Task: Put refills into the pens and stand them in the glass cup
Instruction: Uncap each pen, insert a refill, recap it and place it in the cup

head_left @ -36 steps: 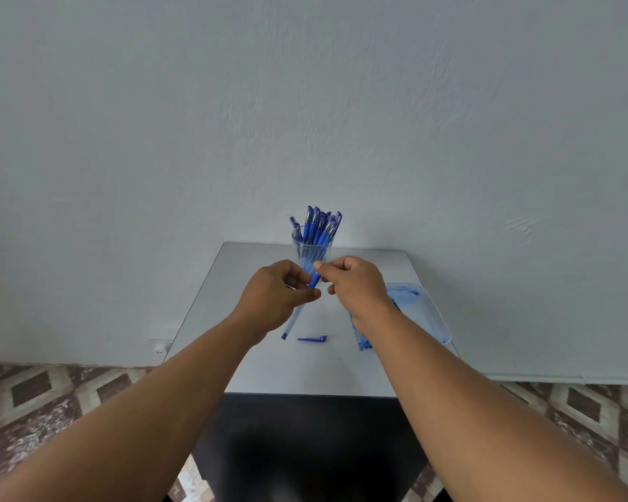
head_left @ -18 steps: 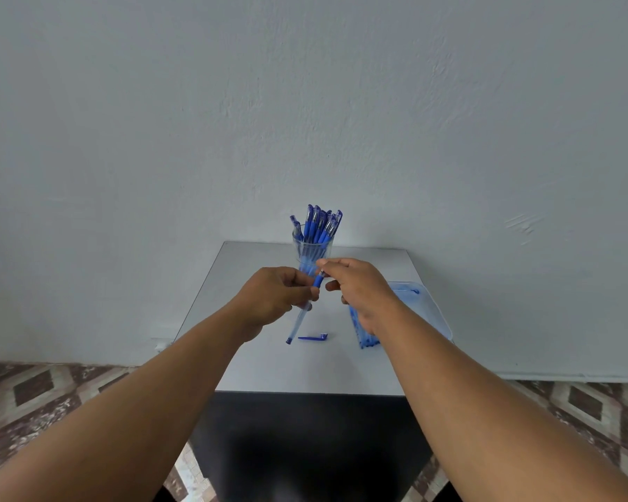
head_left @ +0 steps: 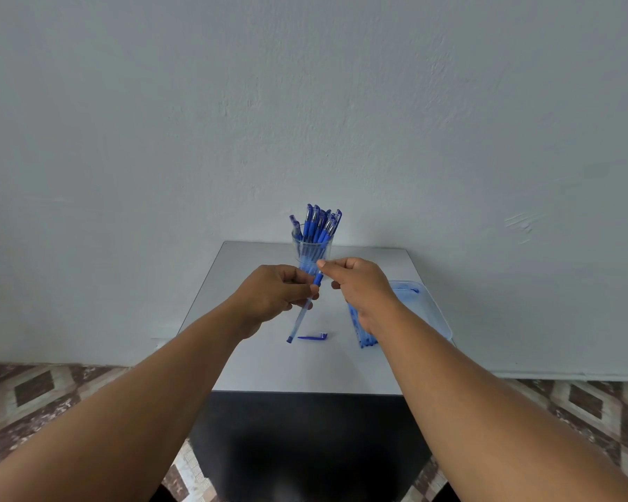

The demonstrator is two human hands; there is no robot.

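Note:
A clear pen barrel [head_left: 300, 320] with a blue end slants down from my left hand [head_left: 274, 293], which grips it near its top. My right hand [head_left: 359, 284] pinches the blue grip section [head_left: 318, 279] at the barrel's upper end. Behind my hands stands the glass cup [head_left: 312, 250], holding several blue capped pens [head_left: 318, 222]. A loose blue cap [head_left: 312, 336] lies on the white table [head_left: 305, 367] just below the barrel's lower end. A bundle of blue refills [head_left: 363, 336] lies to the right, partly hidden by my right wrist.
A translucent blue tray [head_left: 428, 309] sits at the table's right edge behind my right forearm. A pale wall rises directly behind the table. Patterned floor tiles [head_left: 33, 393] show on both sides, and a dark area lies below the table's front edge.
Both hands stay together on the pen. The barrel's lower end has swung slightly, and my right hand's fingers have shifted at the grip section. The cap and the cup have not moved.

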